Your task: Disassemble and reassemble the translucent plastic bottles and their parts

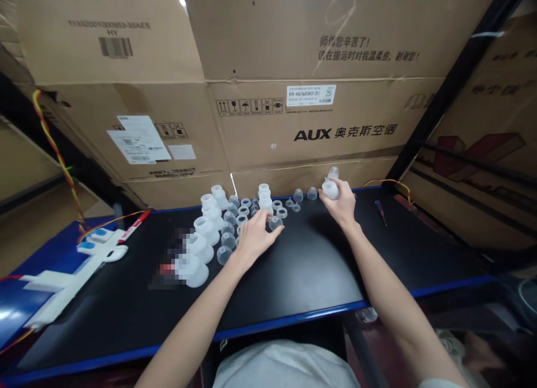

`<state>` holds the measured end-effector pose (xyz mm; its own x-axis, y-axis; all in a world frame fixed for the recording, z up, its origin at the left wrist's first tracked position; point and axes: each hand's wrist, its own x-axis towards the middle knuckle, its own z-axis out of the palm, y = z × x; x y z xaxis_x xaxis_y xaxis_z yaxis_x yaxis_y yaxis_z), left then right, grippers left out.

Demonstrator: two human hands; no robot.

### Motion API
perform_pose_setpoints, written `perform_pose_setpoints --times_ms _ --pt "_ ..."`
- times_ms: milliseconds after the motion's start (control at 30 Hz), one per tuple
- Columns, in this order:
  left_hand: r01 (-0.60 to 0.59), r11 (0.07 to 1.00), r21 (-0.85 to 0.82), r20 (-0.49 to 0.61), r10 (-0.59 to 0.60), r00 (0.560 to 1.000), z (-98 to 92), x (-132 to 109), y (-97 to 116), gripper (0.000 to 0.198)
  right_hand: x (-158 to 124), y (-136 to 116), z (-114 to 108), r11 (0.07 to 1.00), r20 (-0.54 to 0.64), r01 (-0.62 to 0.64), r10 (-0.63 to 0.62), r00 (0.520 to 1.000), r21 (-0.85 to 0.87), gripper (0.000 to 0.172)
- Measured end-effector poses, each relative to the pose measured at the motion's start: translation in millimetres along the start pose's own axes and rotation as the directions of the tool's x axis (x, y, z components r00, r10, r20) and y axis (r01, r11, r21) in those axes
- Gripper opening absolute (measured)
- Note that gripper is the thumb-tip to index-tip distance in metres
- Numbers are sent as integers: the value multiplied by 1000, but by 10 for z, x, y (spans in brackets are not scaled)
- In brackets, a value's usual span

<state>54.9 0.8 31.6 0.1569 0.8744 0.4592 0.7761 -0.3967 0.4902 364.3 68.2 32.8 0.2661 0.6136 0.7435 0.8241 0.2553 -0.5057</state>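
Observation:
My right hand [343, 202] is closed round a small white translucent bottle [330, 191], its round neck facing me. Just behind it shows a clear dome cap [333, 173]; whether the hand touches that is unclear. My left hand [257, 234] has its fingers and thumb round another clear dome cap [276, 223] low over the table. Beyond the left fingers stands a white ribbed bottle [264, 195]. Clear rings [281, 212] lie close by, and two clear domes [297, 194] [312, 193] sit between the hands.
Several white bottles [204, 228] stand in a row left on the black table [302, 276], beside rows of clear domes [224, 256]. A white power strip [75, 287] and red marker [135, 226] lie far left, a screwdriver [380, 210] right. Large cardboard boxes [260, 139] close off the back.

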Motion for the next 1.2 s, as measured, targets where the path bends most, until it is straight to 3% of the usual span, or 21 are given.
perform_pose_setpoints --times_ms 100,167,233,300,433,500,567,667,833,933,1067,1133,1167,1200 --pt "-57 998 40 73 54 996 55 -46 15 30 -10 -81 4 993 93 -90 83 992 71 44" --pt "-65 998 25 107 62 992 97 -70 26 38 -19 -124 4 977 274 -145 98 957 157 31" --pt "-62 998 -11 144 63 988 150 -91 34 51 -62 -201 14 954 500 -160 13 866 253 25" --pt "-56 997 -58 183 66 981 212 -114 37 64 -148 -324 38 942 650 -127 -114 752 312 31" --pt "-16 975 -223 247 72 966 349 -165 15 79 -335 -568 99 926 762 -49 -278 585 375 46" --pt "4 947 -321 258 83 962 409 -191 -1 85 -363 -588 115 934 784 -12 -293 547 357 43" --pt "-8 931 -366 247 105 963 447 -216 -8 86 -331 -516 117 961 779 52 -252 574 272 39" --pt "-76 942 -328 232 158 960 454 -248 8 74 -224 -301 112 992 729 109 -121 674 63 36" --pt "-164 958 -234 268 226 937 431 -286 56 66 -96 32 139 974 580 19 120 806 -227 40" --pt "-181 960 -215 276 237 931 434 -295 68 64 -52 109 146 983 521 -2 99 848 -184 40" --pt "-135 951 -277 218 199 955 423 -286 93 52 -11 -13 71 999 331 46 -53 942 27 40" --pt "-113 931 -347 132 168 977 400 -273 111 51 -44 -181 13 982 375 98 -154 914 164 39" --pt "-118 918 -379 81 160 984 384 -265 119 53 -81 -281 -11 964 457 122 -222 861 237 37" --pt "-134 906 -400 36 162 986 363 -256 125 56 -130 -382 -28 943 557 134 -290 778 303 34"
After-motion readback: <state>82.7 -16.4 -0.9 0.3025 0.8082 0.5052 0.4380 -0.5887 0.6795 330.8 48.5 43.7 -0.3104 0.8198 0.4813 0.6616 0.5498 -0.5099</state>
